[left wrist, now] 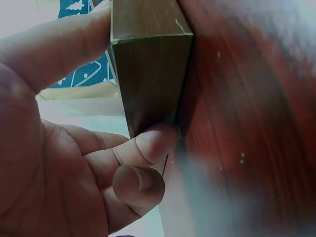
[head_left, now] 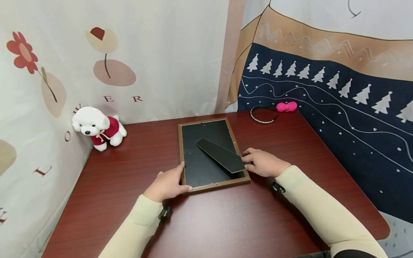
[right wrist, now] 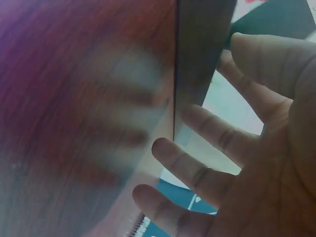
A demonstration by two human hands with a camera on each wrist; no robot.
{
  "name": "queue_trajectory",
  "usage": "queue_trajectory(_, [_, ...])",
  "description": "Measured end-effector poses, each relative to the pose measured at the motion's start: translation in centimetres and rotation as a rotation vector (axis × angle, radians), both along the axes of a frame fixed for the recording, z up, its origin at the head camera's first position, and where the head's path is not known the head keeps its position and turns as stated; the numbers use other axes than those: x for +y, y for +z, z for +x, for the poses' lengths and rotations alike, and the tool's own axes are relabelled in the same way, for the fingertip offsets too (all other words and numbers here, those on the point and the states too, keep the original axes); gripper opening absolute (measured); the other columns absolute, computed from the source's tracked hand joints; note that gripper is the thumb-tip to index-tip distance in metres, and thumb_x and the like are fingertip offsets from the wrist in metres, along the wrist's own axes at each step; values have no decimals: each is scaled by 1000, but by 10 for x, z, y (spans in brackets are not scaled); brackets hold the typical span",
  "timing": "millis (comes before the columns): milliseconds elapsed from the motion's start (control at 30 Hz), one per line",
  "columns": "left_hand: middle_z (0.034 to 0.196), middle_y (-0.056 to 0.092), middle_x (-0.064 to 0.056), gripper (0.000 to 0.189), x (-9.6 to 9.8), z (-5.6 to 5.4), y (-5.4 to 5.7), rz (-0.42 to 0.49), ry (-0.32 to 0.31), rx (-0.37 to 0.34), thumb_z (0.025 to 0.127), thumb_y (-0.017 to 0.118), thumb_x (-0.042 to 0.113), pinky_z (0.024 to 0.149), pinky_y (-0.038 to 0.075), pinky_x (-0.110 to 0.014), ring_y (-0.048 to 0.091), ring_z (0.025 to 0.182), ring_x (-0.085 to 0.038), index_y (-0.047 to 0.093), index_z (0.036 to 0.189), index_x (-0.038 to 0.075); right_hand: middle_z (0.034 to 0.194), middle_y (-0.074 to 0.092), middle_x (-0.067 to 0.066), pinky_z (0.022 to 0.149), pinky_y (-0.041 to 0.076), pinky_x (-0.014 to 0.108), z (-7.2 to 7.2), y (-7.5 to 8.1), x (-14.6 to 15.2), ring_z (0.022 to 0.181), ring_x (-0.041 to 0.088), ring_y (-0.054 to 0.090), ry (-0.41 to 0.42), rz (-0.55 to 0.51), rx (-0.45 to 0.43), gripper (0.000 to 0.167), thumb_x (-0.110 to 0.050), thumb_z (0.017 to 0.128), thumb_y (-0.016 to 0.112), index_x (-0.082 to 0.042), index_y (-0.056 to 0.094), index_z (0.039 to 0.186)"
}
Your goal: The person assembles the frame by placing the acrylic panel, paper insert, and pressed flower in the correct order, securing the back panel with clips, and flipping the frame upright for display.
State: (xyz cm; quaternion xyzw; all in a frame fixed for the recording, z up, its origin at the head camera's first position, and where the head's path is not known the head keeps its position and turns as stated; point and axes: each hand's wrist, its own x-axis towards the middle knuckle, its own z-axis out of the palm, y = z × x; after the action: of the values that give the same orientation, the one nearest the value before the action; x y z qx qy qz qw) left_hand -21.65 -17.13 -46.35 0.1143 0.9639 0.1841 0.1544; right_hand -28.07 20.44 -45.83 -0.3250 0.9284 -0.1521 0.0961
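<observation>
A picture frame (head_left: pixel 213 186) with a brown wooden border lies face down on the table, its black back up. Its easel stand (head_left: pixel 222 156) slants across the back, the wide end toward the lower right. My left hand (head_left: pixel 166 183) grips the frame's near left corner, thumb on the near border and fingers along the left side. Seen from the left wrist, the fingers (left wrist: pixel 155 143) bend against the frame's side. At the right border, close to the stand's wide end, is my right hand (head_left: pixel 262 162). Its fingers (right wrist: pixel 212 131) are spread and mostly straight beside the frame's edge.
A white plush dog (head_left: pixel 100 127) in a red garment sits at the table's back left. At the back right lie a headband (head_left: pixel 262 121) and a bundle of pink yarn (head_left: pixel 286 106). Printed curtains stand behind the reddish-brown table (head_left: pixel 226 222).
</observation>
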Motion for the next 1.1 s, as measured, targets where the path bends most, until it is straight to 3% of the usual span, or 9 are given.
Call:
queue_trajectory(267, [158, 52, -17, 105, 4, 8, 1, -29, -39, 19, 86, 85, 46, 114, 31, -72, 61, 135, -35, 32, 163, -2, 117, 71, 2, 100, 55, 45, -14, 1, 8, 113, 22, 64, 15, -173, -162, 21, -13, 101, 70, -24, 85, 112])
queue_trajectory(367, [133, 69, -16, 98, 1, 3, 2, -5, -48, 26, 87, 84, 44, 111, 35, -69, 68, 120, -32, 38, 160, -2, 119, 74, 1, 101, 55, 46, -24, 2, 9, 113, 22, 66, -17, -202, -196, 24, -13, 101, 70, -20, 82, 121])
queue_trajectory(500, [108, 69, -8, 80, -8, -15, -1, 41, -57, 55, 96, 76, 36, 110, 37, -68, 66, 111, -27, 41, 159, 1, 134, 72, 10, 110, 49, 53, -43, 5, 7, 126, 30, 65, -99, -218, -205, 40, -14, 102, 68, -11, 69, 142])
queue_trajectory(667, [132, 64, -17, 68, -20, -47, -10, 76, -64, 83, 105, 62, 27, 112, 40, -66, 60, 128, -35, 35, 163, 2, 132, 70, 17, 105, 53, 53, -72, 6, 2, 121, 32, 65, -185, -220, -208, 56, -15, 101, 69, -7, 53, 155])
queue_trajectory(867, [146, 55, -25, 65, -25, -81, -18, 144, -22, 90, 108, 56, 22, 115, 41, -60, 54, 138, -41, 32, 165, 3, 126, 71, 17, 101, 54, 48, -100, -1, -9, 114, 30, 66, -225, -252, -216, 62, -15, 101, 71, -8, 49, 158])
queue_trajectory(1100, [165, 34, -29, 67, -24, -100, -15, 182, 11, 23, 109, 56, 21, 122, 34, -59, 37, 152, -44, 26, 167, 2, 121, 72, 18, 95, 55, 43, -111, -9, -21, 109, 29, 66, -237, -244, -226, 61, -12, 100, 72, -6, 51, 156])
